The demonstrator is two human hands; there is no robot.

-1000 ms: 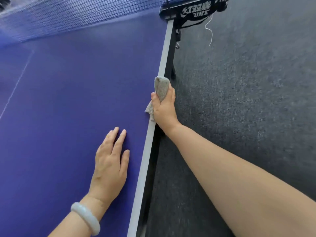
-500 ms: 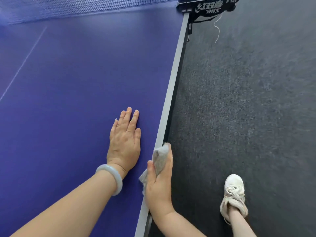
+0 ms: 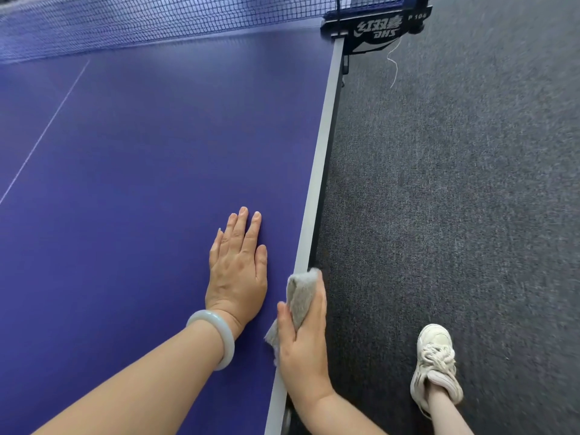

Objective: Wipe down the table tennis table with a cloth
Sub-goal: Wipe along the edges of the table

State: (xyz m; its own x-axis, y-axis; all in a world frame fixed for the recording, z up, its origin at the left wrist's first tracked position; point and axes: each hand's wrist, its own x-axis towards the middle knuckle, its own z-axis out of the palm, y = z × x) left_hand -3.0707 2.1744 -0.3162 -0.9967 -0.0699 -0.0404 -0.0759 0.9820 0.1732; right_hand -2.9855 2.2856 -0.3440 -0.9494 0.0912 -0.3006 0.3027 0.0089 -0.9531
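A small grey cloth (image 3: 299, 293) is wrapped over the right-hand edge of the worktop (image 3: 141, 183), a blue-purple table tennis table, low in the view. The right hand (image 3: 303, 346) grips it. The thumb lies on the playing-surface side and the fingers curl over the edge, so the cloth is pinched against the pale grey edge strip (image 3: 320, 158). The fingertips go down the side of the table, out of sight. One end of the cloth pokes out ahead of the hand, and a frayed corner hangs out beside the thumb, onto the blue surface.

Just to the left of it, not touching, the left hand (image 3: 237, 271) lies flat on the worktop, palm down. Its fingers are straight, close together and point toward the net; it holds nothing. A smooth, pale bangle (image 3: 219, 337) sits on the left wrist.

A thin white line (image 3: 47, 130) runs diagonally across the left part of the surface. The dark mesh net (image 3: 157, 20) stretches across the top of the view. It ends at a black clamp (image 3: 373, 29) with white lettering, fixed to the right edge. A thin white string (image 3: 394, 67) dangles from the clamp.

To the right of the worktop lies a dark grey carpet floor (image 3: 470, 183). An off-white laced shoe (image 3: 434, 362) on the person's foot stands on the carpet at the lower right.
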